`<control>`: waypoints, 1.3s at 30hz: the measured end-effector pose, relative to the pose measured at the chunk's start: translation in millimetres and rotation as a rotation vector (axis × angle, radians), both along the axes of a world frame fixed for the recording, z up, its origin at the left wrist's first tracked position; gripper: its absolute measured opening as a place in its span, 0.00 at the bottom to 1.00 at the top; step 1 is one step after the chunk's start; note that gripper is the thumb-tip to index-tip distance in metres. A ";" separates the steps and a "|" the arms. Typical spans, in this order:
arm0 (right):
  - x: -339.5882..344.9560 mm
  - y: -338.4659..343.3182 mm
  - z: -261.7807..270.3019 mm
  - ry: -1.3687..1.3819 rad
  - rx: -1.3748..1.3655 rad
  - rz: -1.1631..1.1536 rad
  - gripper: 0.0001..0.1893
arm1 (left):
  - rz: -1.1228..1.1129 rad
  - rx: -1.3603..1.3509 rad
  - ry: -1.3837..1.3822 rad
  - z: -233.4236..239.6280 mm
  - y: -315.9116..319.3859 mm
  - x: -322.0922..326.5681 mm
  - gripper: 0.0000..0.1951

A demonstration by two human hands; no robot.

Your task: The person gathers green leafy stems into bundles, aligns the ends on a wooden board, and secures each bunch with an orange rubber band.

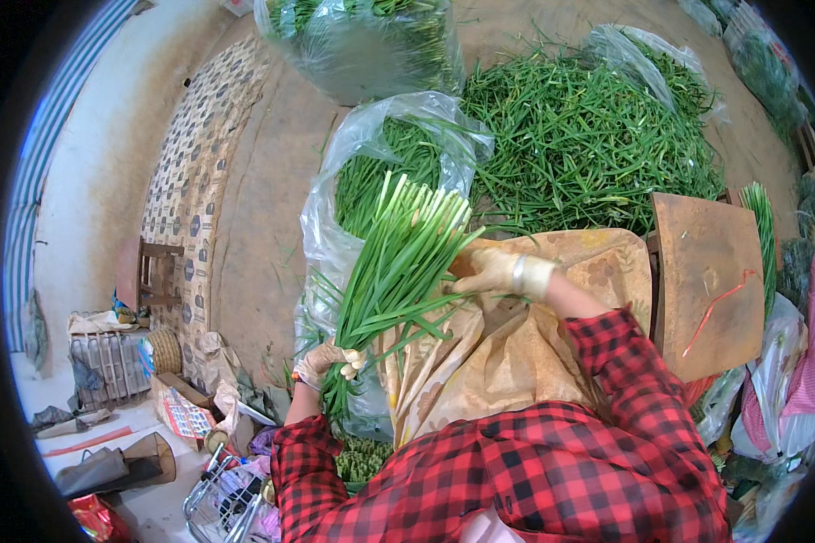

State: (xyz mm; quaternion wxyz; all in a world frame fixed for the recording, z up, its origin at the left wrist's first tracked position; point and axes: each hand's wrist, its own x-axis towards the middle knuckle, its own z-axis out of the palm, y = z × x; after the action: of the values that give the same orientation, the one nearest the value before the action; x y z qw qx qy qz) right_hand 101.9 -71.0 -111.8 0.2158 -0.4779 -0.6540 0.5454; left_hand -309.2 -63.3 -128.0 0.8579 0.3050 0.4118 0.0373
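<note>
My left hand (331, 361), in a light glove, is closed around the leafy lower part of a bunch of long green stalks (397, 271), whose pale cut ends point away from me. My right hand (492, 271), also gloved and slightly blurred, is beside the bunch's right edge, over the tan floral cloth (550, 339) on my lap. Its fingers look apart; whether they touch the stalks I cannot tell. Behind the bunch lies an open clear plastic bag (326, 217) holding more green stalks (407, 149).
A large loose heap of green leaves (584, 142) lies ahead to the right. A filled plastic bag (373, 61) stands at the top. Right of my lap is a wooden board (710, 292) with a red tie (720, 305). A wire basket (227, 492) is at lower left.
</note>
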 end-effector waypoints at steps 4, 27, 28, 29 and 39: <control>-35.3 14.3 -49.4 -0.664 0.305 0.002 0.16 | -0.065 0.067 0.095 13.5 8.7 9.8 0.13; -38.2 80.4 4.3 -0.404 0.067 -0.228 0.31 | -0.253 0.432 0.427 68.7 19.2 20.2 0.13; -29.9 88.4 -21.2 -0.189 -0.013 -0.267 0.27 | -0.262 0.426 0.411 67.4 23.1 23.2 0.13; -25.1 92.3 -34.6 0.031 -0.092 -0.298 0.23 | -0.268 0.418 0.399 67.7 25.7 23.6 0.13; 30.1 93.4 -35.2 0.119 -0.019 -0.864 0.10 | -0.219 0.305 0.357 88.6 21.2 30.9 0.17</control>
State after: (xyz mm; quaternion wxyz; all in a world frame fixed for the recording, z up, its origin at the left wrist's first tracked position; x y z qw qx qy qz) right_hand 132.1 22.4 -147.0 0.4571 -0.6772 -0.3756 0.4376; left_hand -278.3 -42.1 -39.3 0.7146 0.4755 0.5108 -0.0487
